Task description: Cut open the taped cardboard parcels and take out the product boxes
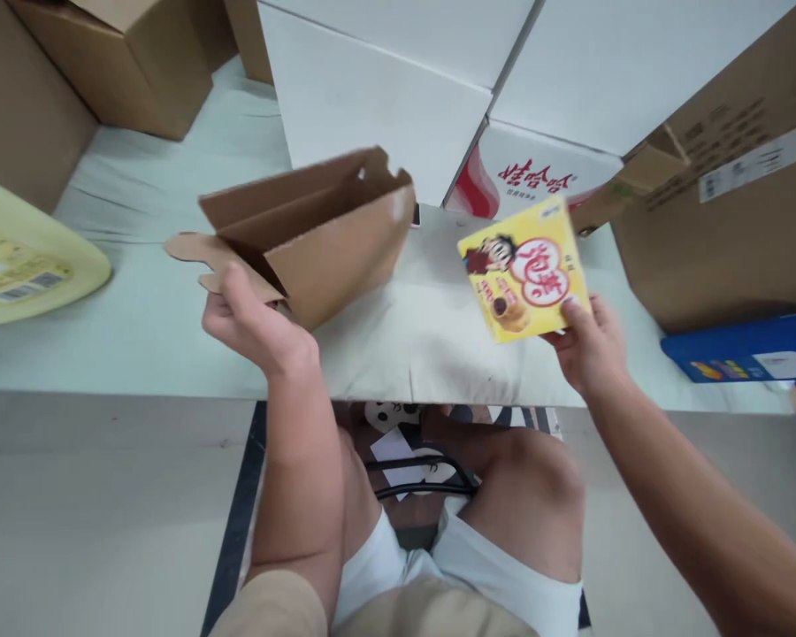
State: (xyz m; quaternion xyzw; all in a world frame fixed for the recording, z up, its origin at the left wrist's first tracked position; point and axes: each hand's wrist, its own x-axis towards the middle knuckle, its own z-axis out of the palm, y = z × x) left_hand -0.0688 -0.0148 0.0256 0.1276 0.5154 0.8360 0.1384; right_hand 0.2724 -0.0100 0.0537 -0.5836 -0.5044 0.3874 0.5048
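Note:
My left hand (256, 323) is closed on the end flap of a brown cardboard box (345, 257). That box is tilted, with its top open and its flaps folded out. Nothing shows in the part of its inside that I can see. Held up in my right hand (590, 341) is a flat yellow snack box (524, 270) with red lettering, a cartoon figure and a picture of a round filled snack. My right thumb presses on its front near a lower corner. The yellow box is to the right of the cardboard box, apart from it.
Large white boxes (385, 88) stand along the back, one with red lettering. Brown cartons (146, 80) fill the back left, and a big carton (723, 221) the right. A yellow bottle (33, 257) lies at left, a blue box (743, 348) at right, on a pale cloth-covered table (165, 345).

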